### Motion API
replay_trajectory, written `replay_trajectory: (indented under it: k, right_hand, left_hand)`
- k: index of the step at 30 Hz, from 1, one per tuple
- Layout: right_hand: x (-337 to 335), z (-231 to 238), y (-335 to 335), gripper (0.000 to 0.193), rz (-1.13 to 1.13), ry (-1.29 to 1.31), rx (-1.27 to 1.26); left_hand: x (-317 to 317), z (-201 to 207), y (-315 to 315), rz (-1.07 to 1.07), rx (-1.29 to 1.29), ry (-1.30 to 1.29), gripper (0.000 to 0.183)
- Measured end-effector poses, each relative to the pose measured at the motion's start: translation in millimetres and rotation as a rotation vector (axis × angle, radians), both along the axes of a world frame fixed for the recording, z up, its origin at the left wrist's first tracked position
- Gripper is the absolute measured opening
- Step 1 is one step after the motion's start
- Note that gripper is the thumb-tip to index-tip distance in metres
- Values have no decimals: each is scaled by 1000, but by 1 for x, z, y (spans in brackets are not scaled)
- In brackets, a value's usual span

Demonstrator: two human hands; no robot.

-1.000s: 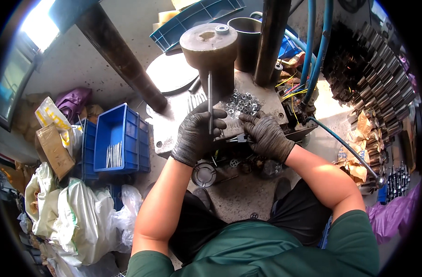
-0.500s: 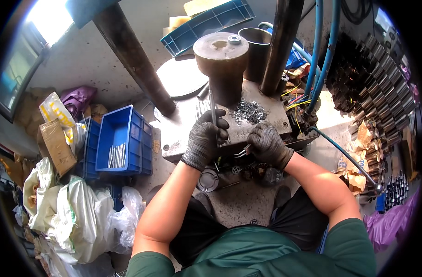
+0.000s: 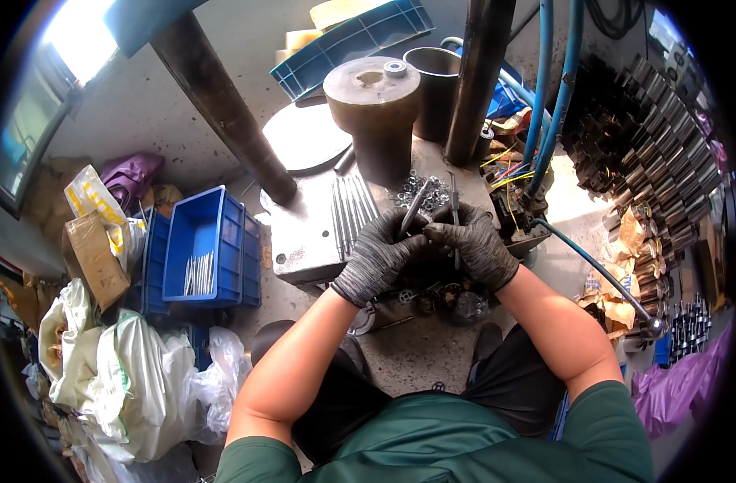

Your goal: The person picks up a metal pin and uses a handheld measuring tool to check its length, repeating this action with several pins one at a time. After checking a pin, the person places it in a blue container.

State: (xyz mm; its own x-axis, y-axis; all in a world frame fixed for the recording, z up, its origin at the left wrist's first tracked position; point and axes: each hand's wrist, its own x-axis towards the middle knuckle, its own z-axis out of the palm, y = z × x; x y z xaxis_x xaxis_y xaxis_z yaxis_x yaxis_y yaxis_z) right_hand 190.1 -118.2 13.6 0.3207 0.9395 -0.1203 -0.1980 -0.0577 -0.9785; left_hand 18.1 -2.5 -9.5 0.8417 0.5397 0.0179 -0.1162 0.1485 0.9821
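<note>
My left hand (image 3: pixel 376 256), in a dark grey glove, is closed around a slim metal rod (image 3: pixel 417 205), whose upper end slants up past the fingers. Close beside it, my gloved right hand (image 3: pixel 482 245) pinches a narrow metal tool with thin prongs (image 3: pixel 454 193), held nearly upright; its exact kind is unclear. Both hands are above the front edge of the metal machine bed (image 3: pixel 299 241). Behind them lies a pile of small metal rings (image 3: pixel 420 187), partly hidden by the hands. Several similar rods (image 3: pixel 352 213) lie side by side to the left.
A thick metal cylinder (image 3: pixel 373 121) with a ring-shaped part on top stands behind the rings, between two dark columns (image 3: pixel 227 113). Blue bins (image 3: pixel 251 249) at left hold more rods. White sacks (image 3: pixel 138 386) lie nearer. Stacked metal parts and a ball-ended lever (image 3: pixel 656 328) are at right.
My hands have come together over the bed's front edge. The right hand has raised the pronged tool upright beside the rod, which now tilts rightward. The row of rods is more exposed.
</note>
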Motion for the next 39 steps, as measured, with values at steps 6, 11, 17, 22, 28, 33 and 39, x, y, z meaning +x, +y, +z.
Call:
replay_trajectory:
  k: [6,11,17,22,28,33,39]
  right_hand:
    - [0,5,0,20,35,478,-87]
    - [27,-6,-6,52,249,521,-195]
    - [4,19,-10,72,6,-1062,144]
    - [3,18,-5,69,4,-1430,264]
    - [2,17,-3,67,5,-1443,268]
    - [0,18,-2,64,-5,-1447,273]
    - [5,15,0,63,16,-1517,252]
  left_hand:
    - [4,-13,4,136,243,18,21]
    - [4,2,8,269,5,-27,12]
    - [-5,4,25,362,-403,-52,11]
    - [-9,4,27,335,-464,-61,10]
    - [-9,6,24,314,-465,-85,12]
    - [-8,11,20,316,-501,-96,13]
    - [-11,6,23,265,-377,-22,12]
